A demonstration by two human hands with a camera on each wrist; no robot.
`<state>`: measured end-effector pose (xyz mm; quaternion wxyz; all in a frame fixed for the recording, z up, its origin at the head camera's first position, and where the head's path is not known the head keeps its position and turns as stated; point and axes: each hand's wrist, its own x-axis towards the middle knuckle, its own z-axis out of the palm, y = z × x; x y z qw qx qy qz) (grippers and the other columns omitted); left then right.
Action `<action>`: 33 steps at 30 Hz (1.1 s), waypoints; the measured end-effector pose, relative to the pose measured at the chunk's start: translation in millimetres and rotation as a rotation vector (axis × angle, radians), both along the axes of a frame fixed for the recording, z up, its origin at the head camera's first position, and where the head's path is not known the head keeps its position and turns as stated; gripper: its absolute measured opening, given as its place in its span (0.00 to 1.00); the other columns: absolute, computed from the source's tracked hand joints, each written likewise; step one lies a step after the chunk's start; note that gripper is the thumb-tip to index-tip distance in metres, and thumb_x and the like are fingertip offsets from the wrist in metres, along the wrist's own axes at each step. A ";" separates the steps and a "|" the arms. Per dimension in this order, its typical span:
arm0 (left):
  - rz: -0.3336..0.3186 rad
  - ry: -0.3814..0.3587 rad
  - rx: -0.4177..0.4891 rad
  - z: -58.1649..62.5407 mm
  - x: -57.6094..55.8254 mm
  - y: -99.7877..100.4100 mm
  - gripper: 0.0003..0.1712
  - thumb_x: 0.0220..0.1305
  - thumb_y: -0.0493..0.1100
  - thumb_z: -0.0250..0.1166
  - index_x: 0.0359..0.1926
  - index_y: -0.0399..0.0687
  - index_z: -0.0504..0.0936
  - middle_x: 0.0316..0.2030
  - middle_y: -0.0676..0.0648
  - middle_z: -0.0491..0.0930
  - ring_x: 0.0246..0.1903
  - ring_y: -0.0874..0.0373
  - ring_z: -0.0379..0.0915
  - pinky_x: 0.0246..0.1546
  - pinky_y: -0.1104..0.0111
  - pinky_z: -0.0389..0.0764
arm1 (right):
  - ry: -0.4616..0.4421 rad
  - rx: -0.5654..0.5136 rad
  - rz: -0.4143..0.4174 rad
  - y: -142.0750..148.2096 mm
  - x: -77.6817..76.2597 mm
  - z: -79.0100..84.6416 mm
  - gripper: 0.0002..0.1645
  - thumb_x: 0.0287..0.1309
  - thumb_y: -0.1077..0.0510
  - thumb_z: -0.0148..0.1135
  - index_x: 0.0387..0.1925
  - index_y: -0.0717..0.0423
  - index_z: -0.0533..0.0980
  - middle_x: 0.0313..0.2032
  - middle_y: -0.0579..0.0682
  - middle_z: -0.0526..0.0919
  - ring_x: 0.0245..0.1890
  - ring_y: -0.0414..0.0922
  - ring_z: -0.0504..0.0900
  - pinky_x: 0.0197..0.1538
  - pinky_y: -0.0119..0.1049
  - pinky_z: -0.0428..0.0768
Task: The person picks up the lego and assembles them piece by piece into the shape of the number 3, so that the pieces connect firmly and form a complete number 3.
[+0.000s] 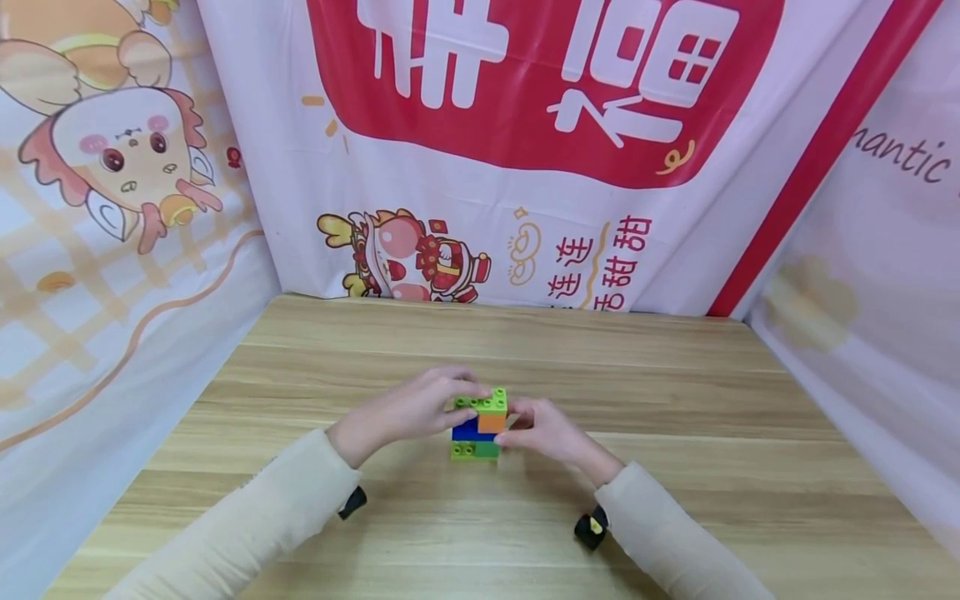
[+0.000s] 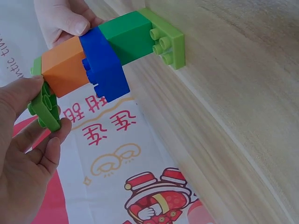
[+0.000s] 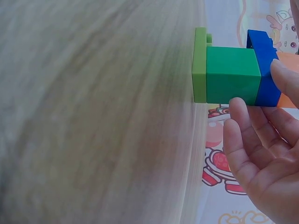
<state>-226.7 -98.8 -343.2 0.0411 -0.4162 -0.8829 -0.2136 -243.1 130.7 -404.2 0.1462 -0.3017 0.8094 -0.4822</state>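
Note:
A stack of toy building bricks stands upright on the table. At its base lies a light green plate, bearing a green brick. Above that come a flat blue brick, an orange brick and a light green top plate. The blue brick and both plates overhang to the left. My left hand pinches the overhanging end of the top plate between thumb and fingers. From the right, my right hand grips the stack around the blue brick, its thumb on the near side; some fingertips are hidden behind.
The wood-grain table extends around the stack. Behind it hangs a white cloth with red lettering and cartoon figures, and printed cloths flank both sides. Dark wrist devices hang below the sleeves.

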 end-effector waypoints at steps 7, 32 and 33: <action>-0.009 0.026 0.020 -2.3 1.5 -1.5 0.18 0.59 0.42 0.65 0.52 0.49 0.80 0.45 0.50 0.76 0.40 0.63 0.73 0.39 0.75 0.74 | -0.010 0.000 0.001 -4.0 13.4 21.1 0.17 0.56 0.63 0.62 0.48 0.64 0.75 0.39 0.54 0.81 0.35 0.49 0.80 0.38 0.36 0.77; 0.104 -0.281 0.316 -37.5 -8.9 -20.5 0.40 0.56 0.51 0.66 0.68 0.53 0.60 0.54 0.46 0.72 0.45 0.58 0.71 0.46 0.64 0.73 | -0.004 0.020 -0.018 -4.0 15.4 22.6 0.19 0.55 0.62 0.63 0.49 0.64 0.75 0.41 0.56 0.80 0.36 0.52 0.79 0.39 0.37 0.77; 0.105 -0.301 0.330 -39.7 -9.0 -22.1 0.41 0.56 0.51 0.67 0.67 0.50 0.60 0.53 0.46 0.72 0.45 0.57 0.71 0.46 0.63 0.73 | -0.004 0.019 -0.020 -3.8 15.3 22.8 0.20 0.55 0.62 0.63 0.49 0.64 0.75 0.41 0.56 0.80 0.36 0.52 0.79 0.39 0.37 0.77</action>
